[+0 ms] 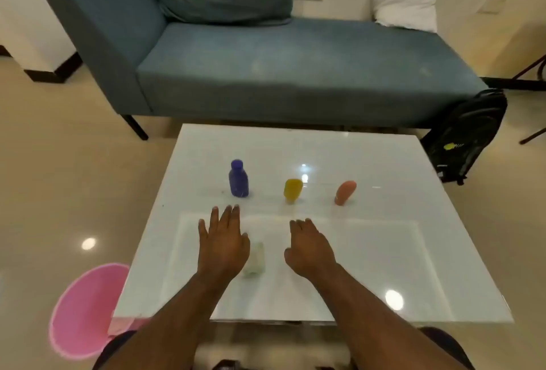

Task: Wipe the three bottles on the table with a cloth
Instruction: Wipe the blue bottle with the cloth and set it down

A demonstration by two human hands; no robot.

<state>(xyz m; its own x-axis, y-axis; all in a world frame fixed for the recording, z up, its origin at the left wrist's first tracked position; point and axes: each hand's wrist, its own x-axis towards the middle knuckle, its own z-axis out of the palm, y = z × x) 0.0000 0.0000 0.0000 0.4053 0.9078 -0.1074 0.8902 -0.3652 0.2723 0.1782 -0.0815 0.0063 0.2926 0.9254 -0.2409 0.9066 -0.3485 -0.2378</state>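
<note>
No writing can be read on any bottle; the picture is soft. Beyond the hands, on the glossy white counter (369,251), stand three small plastic bottles in a row: a blue bottle (238,179) upright with a round cap just past the left hand (223,244), a yellow bottle (292,190) beyond the gap between the hands, and an orange bottle (344,192), rounded and leaning, past the right hand (308,247). A pale folded cloth (254,260) lies between the hands, just beside the left. Both hands hover palm-down, released, fingers relaxed, grasping nothing. Farther off sit a teal fabric sofa (266,68), a black backpack (466,136) and a pink tub (85,310).
</note>
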